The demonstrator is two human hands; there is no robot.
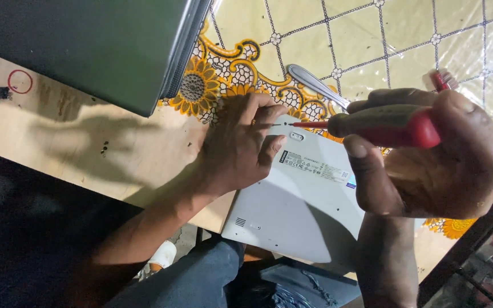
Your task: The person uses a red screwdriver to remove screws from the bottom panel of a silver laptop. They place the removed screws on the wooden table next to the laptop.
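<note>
Working a screw near the corner of an upturned silver laptop [298, 199], a person is seen from the head camera with both hands on the job. The right hand [429, 154] is closed around the red-and-olive handle of a screwdriver [383, 125], whose thin shaft runs leftward to a tip resting at the laptop's near corner. The left hand [241, 142] lies on that same corner, fingers [266, 111] curled and pinched close around the tip, seemingly steadying it or the screw; whether anything is held between them cannot be told. The laptop sits base-up, partly on a wooden board [87, 142] and partly on a yellow floral tablecloth [406, 45], its lower edge overhanging the person's knee. A metal spoon [315, 82] lies on the cloth just beyond the hands, and a second dark laptop [87, 51] rests across the board's far end. By the look of it, the screw is being turned; the next move would call for keeping the tip seated and the laptop from sliding
</note>
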